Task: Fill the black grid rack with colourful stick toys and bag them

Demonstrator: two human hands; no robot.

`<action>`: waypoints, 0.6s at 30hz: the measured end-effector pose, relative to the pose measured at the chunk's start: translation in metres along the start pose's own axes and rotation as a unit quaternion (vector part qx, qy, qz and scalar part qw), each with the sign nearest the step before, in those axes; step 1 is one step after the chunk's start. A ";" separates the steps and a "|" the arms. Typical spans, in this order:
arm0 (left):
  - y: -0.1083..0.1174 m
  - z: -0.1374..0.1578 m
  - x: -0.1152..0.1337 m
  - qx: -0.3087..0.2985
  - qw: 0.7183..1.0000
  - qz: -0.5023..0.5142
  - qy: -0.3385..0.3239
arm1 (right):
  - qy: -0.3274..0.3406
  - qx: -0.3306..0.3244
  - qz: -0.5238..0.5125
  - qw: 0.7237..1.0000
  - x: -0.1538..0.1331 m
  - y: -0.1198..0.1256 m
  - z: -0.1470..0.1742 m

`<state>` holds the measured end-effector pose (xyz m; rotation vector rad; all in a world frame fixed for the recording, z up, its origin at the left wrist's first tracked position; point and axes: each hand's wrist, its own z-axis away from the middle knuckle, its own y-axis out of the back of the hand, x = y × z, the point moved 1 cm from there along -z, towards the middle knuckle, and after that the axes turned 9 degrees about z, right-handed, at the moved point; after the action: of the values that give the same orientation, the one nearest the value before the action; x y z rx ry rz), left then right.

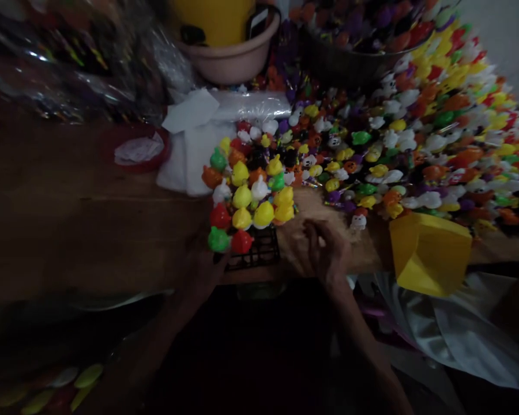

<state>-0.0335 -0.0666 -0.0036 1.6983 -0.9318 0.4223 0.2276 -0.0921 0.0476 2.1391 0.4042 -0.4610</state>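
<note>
A black grid rack (pixel 266 251) lies at the table's front edge, and most of it is filled with small plastic figure heads. Yellow duck-like ones (pixel 242 197) stand beside red (pixel 242 241), green (pixel 218 239), white and orange ones. The front right cells of the grid show bare. At the rack's front left corner, my left hand (pixel 204 262) is closed on its edge, with the fingers partly hidden in shadow. My right hand (pixel 331 251) is right of the rack, apart from it, fingers curled together; whatever they hold, if anything, is too dark to make out.
A large heap of mixed figure toys (pixel 432 144) covers the right and back. Behind stand a pink basin (pixel 233 60) and a dark bowl (pixel 350 63) of toys. White bags (pixel 194 155), a red dish (pixel 166 150) and a yellow box-like piece (pixel 430 251) lie around.
</note>
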 end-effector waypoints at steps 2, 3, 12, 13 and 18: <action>0.005 0.005 -0.001 -0.012 0.999 -0.032 0.014 | -0.005 0.004 0.052 0.999 0.027 0.003 -0.025; 0.007 0.007 0.000 -0.019 0.999 -0.042 0.015 | 0.003 -0.005 0.074 0.997 0.040 -0.002 -0.039; 0.010 0.009 0.007 -0.004 0.998 -0.062 0.022 | -0.028 -0.031 0.214 0.976 0.089 -0.070 -0.118; 0.007 0.007 0.008 0.005 0.998 -0.053 0.028 | -0.022 -0.028 0.203 0.979 0.093 -0.072 -0.118; -0.010 -0.009 0.012 -0.001 0.999 -0.020 0.027 | -0.004 -0.027 0.129 0.991 0.108 -0.075 -0.128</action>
<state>-0.0167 -0.0612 0.0008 1.6939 -0.8575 0.4377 0.3117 0.0679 0.0135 2.0992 0.1299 -0.3064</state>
